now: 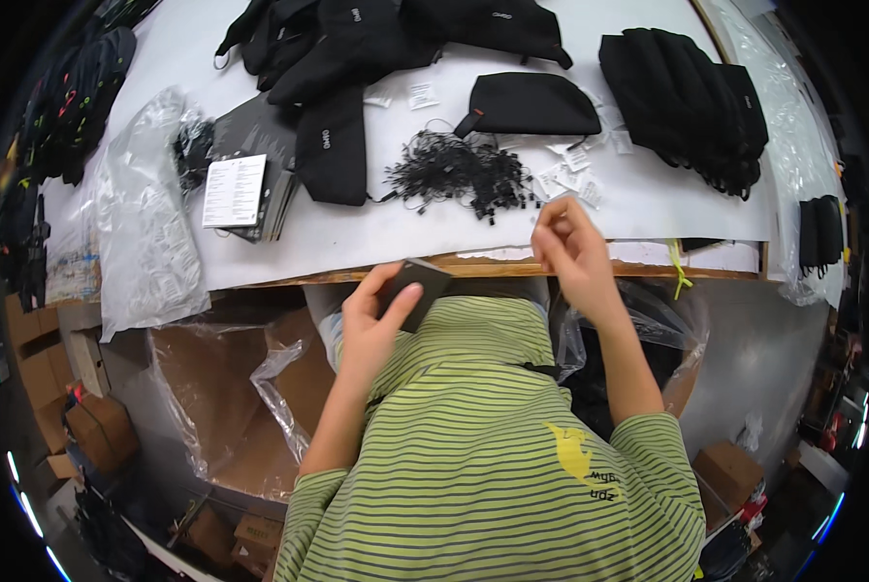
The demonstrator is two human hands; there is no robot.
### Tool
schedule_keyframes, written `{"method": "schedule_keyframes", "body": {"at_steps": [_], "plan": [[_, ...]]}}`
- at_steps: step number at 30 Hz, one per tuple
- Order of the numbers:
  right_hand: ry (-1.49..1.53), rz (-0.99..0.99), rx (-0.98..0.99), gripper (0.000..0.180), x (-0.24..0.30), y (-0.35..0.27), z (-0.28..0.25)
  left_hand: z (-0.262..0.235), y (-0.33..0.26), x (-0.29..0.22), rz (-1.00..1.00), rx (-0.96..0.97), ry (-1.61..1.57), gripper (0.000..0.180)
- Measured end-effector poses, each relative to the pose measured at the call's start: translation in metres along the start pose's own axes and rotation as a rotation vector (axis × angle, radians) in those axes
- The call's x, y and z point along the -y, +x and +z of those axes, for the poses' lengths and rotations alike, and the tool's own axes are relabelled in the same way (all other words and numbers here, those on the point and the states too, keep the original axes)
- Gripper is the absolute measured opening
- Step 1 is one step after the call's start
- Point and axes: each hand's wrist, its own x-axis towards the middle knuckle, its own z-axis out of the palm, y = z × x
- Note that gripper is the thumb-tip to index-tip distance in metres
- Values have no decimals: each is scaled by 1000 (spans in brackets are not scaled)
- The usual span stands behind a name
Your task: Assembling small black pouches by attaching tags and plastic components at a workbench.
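Note:
A small dark card (429, 281) is gripped between the thumb and fingers of my left hand (369, 312), just in front of the table's near edge. My right hand (578, 254) hovers over that edge, its fingers curled together; whether something thin is pinched in them I cannot make out. Beyond it lie small white labels (580, 182) and a tangled heap of black tag strings (454, 175). A flat black pouch (536, 105) with an orange tab rests behind the heap. To the left stands a stack of dark cards (277, 202), a white printed one (234, 192) on top.
More black pouches lie piled at the back (357, 48) and in a row at the right (682, 107). A clear plastic bag (148, 204) covers the table's left part. Below the edge are plastic-lined boxes (226, 388). A yellow strip (679, 267) hangs off the edge.

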Motion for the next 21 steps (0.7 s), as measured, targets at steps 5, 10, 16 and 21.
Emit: {"method": "schedule_keyframes", "body": {"at_steps": [5,10,16,21], "plan": [[-98,-8,73,9,19,-13,47,29,1,-21,75,-54,165,31],[-335,-111,15,13,21,-15,60,37,-4,-23,193,-64,360,32],[-494,-236,-55,13,20,-19,67,37,-3,-17,416,-91,644,36],[-591,-273,-90,14,14,-22,67,37,-2,-19,531,-41,828,40]]}}
